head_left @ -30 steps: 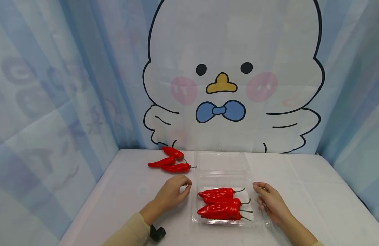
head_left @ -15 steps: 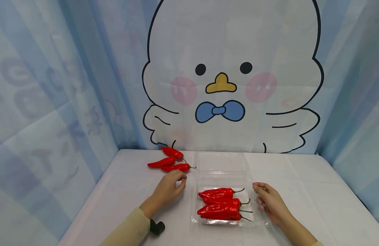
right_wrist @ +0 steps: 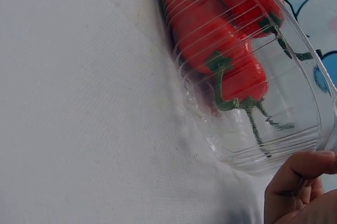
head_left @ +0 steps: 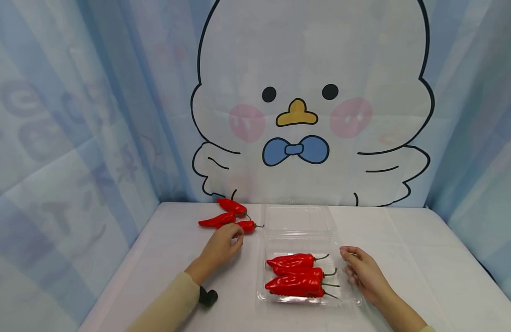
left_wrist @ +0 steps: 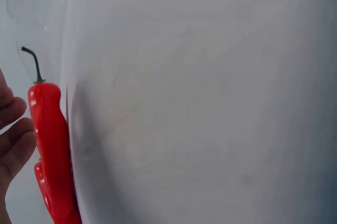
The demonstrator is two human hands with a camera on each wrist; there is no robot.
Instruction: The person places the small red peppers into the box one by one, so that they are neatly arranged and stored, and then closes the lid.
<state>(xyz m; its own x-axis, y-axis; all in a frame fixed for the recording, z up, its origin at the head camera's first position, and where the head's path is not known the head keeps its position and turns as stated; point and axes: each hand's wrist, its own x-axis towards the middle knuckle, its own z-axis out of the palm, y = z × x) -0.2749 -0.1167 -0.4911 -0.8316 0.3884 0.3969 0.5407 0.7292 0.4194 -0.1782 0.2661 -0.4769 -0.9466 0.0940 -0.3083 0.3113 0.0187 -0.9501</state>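
Three red chili peppers (head_left: 223, 219) lie in a loose group at the table's back left. My left hand (head_left: 220, 244) hovers at the nearest one, its fingers bent and overlapping that pepper's tip in the head view. In the left wrist view thumb and fingers stand apart beside a pepper (left_wrist: 51, 142) with a green stem. My right hand (head_left: 365, 274) holds the right rim of a clear plastic clamshell container (head_left: 261, 276); the right wrist view shows its bent fingers at the corner. Several red peppers (head_left: 299, 282) lie side by side inside, stems to the right.
The container's clear lid (head_left: 298, 217) is folded back toward the rear of the white table (head_left: 409, 258). A curtain (head_left: 297, 180) with a cartoon bird hangs behind. A small black object (head_left: 207, 297) sits at my left wrist.
My left hand has moved left and away from me, from beside the container to the nearest loose pepper. The right hand and the container stay in place.
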